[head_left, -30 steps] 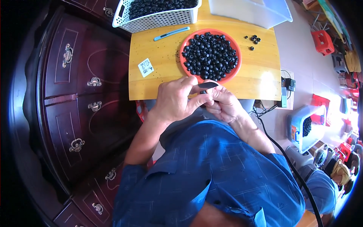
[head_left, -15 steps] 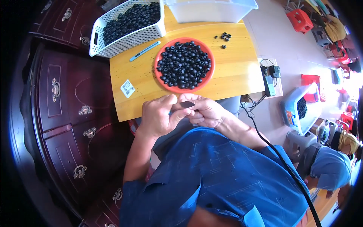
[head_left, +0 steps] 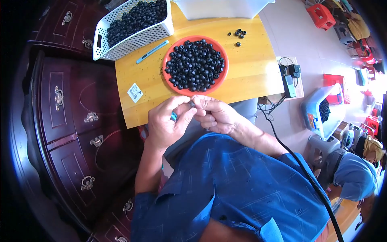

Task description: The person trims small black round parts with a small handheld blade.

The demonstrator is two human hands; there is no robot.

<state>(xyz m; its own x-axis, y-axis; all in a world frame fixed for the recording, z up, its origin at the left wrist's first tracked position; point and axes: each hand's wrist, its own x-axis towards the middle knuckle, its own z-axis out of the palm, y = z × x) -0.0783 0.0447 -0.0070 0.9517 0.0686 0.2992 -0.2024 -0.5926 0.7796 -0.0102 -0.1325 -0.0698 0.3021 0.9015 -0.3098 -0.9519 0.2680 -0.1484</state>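
Just in front of the orange plate [head_left: 226, 66], my two hands meet with their fingertips together. My left hand [head_left: 167, 121] is closed, and a bit of something teal [head_left: 174, 116] shows between its fingers. My right hand [head_left: 217, 116] is closed in a pinch against the left fingertips. A small dark piece [head_left: 192, 104] shows where the fingers meet; most of it is hidden. Many round black bead-like parts [head_left: 194, 64], some with visible holes, heap the plate.
A white perforated basket [head_left: 139, 40] of black parts stands at the back left, beside a translucent bin [head_left: 221, 10]. On the wooden table [head_left: 254, 76] lie a light-blue cutter knife [head_left: 152, 52], a white label [head_left: 135, 93] and several loose black parts [head_left: 238, 33]. A black cable [head_left: 278, 141] runs at right.
The dark, pointed flat piece seen between my hands is no longer visible there. My fingers have drawn closer together, and a bit of teal now shows at my left hand.
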